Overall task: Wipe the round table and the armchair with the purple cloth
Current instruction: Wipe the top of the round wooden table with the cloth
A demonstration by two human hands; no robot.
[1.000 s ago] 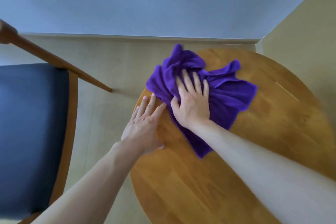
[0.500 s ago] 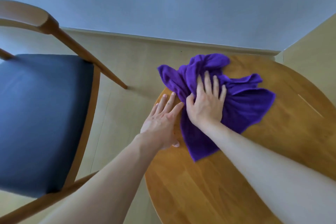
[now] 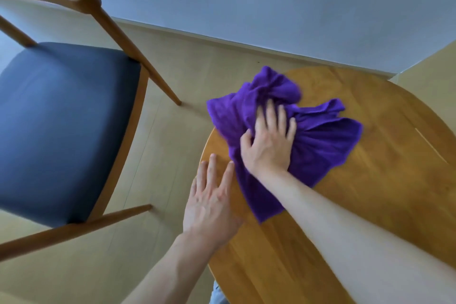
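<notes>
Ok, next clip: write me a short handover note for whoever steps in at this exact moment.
Right hand: flat on the crumpled purple cloth, fingers spread, thumb tucked into a fold; pressing, not a closed grip.
Left hand: open, flat on the near-left edge of the round wooden table, beside the cloth.
Cloth lies on the table's left part, one corner hanging past the rim.
Done: table wiping under way; how much is covered cannot be told.
Left: finish the table, then the wooden armchair with the dark blue seat, standing left, untouched.
</notes>
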